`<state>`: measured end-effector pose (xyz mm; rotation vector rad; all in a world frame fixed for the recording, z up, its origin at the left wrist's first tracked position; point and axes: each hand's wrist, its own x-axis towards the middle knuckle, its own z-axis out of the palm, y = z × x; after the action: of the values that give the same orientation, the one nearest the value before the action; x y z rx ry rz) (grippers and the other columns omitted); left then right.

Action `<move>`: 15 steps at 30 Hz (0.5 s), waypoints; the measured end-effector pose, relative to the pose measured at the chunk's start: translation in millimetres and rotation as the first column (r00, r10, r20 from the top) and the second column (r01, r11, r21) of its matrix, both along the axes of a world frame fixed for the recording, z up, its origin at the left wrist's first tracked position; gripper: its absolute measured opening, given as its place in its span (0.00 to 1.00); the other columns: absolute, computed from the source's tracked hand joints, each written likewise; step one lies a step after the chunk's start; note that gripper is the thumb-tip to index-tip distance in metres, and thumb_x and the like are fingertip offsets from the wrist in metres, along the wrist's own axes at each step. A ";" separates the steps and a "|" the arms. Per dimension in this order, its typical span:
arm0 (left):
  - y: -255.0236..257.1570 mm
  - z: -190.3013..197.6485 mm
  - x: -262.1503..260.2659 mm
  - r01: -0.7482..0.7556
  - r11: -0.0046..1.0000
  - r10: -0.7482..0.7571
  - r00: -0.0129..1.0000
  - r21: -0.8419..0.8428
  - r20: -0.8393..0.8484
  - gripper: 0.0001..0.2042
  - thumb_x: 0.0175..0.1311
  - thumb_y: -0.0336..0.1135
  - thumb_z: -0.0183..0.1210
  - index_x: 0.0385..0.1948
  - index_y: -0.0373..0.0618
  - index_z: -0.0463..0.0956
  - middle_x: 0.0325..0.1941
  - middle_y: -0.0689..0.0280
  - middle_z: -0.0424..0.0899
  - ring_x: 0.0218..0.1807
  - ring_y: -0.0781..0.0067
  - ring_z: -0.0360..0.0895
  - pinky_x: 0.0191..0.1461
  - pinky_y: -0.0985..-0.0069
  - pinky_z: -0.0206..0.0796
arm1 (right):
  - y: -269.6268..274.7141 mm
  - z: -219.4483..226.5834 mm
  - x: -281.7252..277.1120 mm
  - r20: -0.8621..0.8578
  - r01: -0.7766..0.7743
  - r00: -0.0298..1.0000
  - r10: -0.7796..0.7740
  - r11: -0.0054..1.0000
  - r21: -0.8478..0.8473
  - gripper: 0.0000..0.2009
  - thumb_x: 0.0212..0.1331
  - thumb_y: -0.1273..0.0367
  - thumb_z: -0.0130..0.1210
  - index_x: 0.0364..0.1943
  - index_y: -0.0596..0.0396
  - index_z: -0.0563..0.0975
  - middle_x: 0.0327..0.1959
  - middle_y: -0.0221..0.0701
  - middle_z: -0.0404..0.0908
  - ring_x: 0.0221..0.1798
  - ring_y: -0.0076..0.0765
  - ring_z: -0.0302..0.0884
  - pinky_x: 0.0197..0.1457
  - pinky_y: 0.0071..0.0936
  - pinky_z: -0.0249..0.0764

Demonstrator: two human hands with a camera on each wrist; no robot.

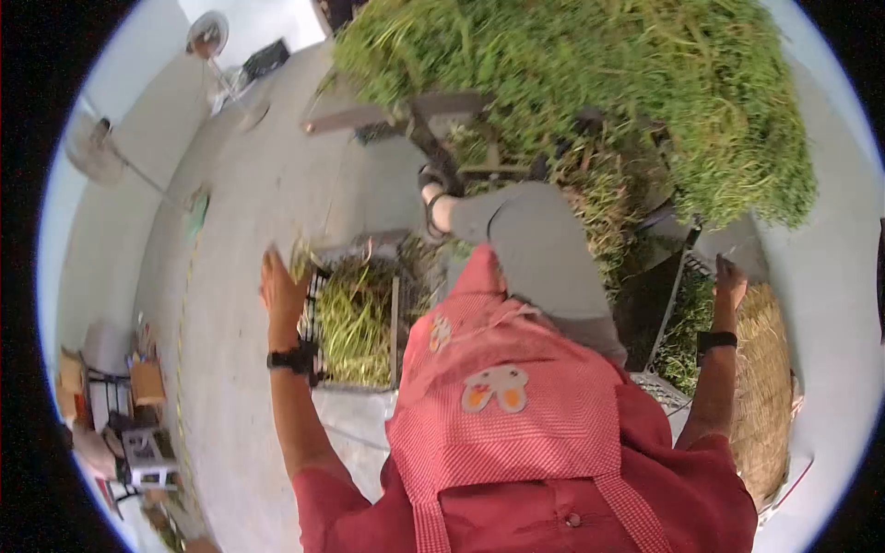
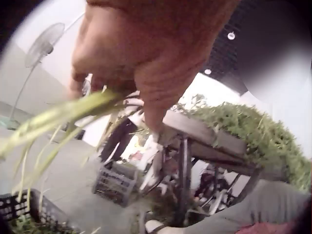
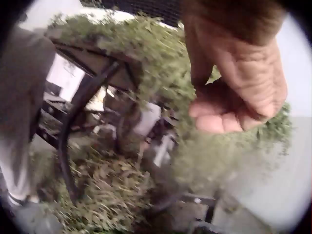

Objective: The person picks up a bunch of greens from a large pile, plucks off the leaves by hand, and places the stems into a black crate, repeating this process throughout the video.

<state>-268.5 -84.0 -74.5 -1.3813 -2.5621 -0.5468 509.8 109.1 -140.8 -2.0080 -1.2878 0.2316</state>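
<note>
Stalks (image 2: 58, 117) of long green leaves are pinched in the left hand (image 1: 279, 288), whose fingers curl round them in the left wrist view, the loose ends trailing down and away from the palm. Just below and beside that hand sits a black crate (image 1: 318, 281) holding more cut greens (image 1: 355, 318), with the held stalks over its near corner. A black wristband (image 1: 293, 358) sits behind the hand on the forearm. The right hand (image 1: 730, 281) is out to the other side, well apart from the left, fingers curled in toward the palm in the right wrist view with nothing seen between them. Just beside and under it lies a round woven basket (image 1: 765, 369); ahead of it rises a big heap of green plants (image 1: 590, 83) on a dark metal-framed table (image 1: 433, 106), and loose greens litter the ground (image 3: 112, 185) below. Between the two hands are the person's grey trouser leg (image 1: 539, 253) and red checked apron (image 1: 498, 415). Far off past the left hand, two standing fans (image 1: 92, 152) stand by the pale wall.
</note>
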 end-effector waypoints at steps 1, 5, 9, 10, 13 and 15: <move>-4.1 -3.9 3.8 -0.069 0.996 0.074 0.993 -0.054 0.097 0.43 0.48 0.43 0.65 0.64 0.46 0.47 0.67 0.52 0.53 0.67 0.51 0.52 0.63 0.48 0.45 | 6.2 -32.1 39.4 0.309 -0.005 0.951 -0.018 0.997 0.075 0.20 0.56 0.51 0.51 0.33 0.56 0.76 0.33 0.38 0.79 0.26 0.29 0.77 0.18 0.25 0.65; 3.7 -46.8 1.6 0.204 0.941 -0.244 0.962 0.270 0.125 0.32 0.48 0.36 0.64 0.57 0.42 0.60 0.56 0.50 0.65 0.57 0.47 0.63 0.58 0.57 0.58 | 8.2 -32.0 41.3 -0.499 -0.040 0.866 0.034 0.999 -0.002 0.21 0.56 0.51 0.50 0.41 0.55 0.74 0.34 0.39 0.79 0.26 0.36 0.75 0.19 0.31 0.65; 30.0 -79.2 35.7 0.430 0.809 -0.568 0.745 0.401 0.349 0.12 0.48 0.31 0.62 0.35 0.40 0.74 0.36 0.55 0.76 0.41 0.54 0.73 0.47 0.67 0.65 | 51.3 -4.3 -58.3 -0.802 -0.352 0.465 0.375 0.910 0.221 0.17 0.58 0.58 0.51 0.44 0.56 0.73 0.30 0.35 0.76 0.21 0.32 0.68 0.20 0.29 0.62; 32.2 -65.4 60.7 0.488 0.788 -0.611 0.694 0.374 0.380 0.09 0.48 0.30 0.61 0.31 0.39 0.75 0.30 0.57 0.78 0.35 0.57 0.75 0.42 0.69 0.67 | 52.6 24.0 -99.6 -0.715 -0.404 0.559 0.420 0.891 0.207 0.17 0.58 0.60 0.52 0.43 0.59 0.74 0.29 0.33 0.77 0.22 0.29 0.72 0.21 0.24 0.67; 29.6 -14.7 137.9 0.587 0.768 -0.623 0.588 0.258 0.516 0.11 0.50 0.30 0.60 0.35 0.39 0.76 0.32 0.55 0.79 0.32 0.63 0.76 0.36 0.73 0.68 | 54.9 75.2 -181.9 -0.609 -0.598 0.378 0.698 0.686 0.414 0.12 0.57 0.68 0.53 0.42 0.60 0.75 0.31 0.32 0.78 0.24 0.28 0.72 0.24 0.27 0.68; 31.4 -17.4 166.3 0.633 0.723 -0.661 0.519 0.276 0.541 0.10 0.51 0.31 0.60 0.34 0.39 0.76 0.31 0.53 0.79 0.31 0.61 0.76 0.35 0.71 0.67 | 46.8 107.9 -227.6 -0.536 -0.673 0.375 0.756 0.620 0.403 0.11 0.56 0.68 0.52 0.40 0.60 0.76 0.31 0.34 0.79 0.26 0.30 0.73 0.27 0.31 0.68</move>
<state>-102.1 -52.6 -91.9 -2.5118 -2.2811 -1.3668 282.2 155.9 -32.8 -0.9155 -1.5267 1.1660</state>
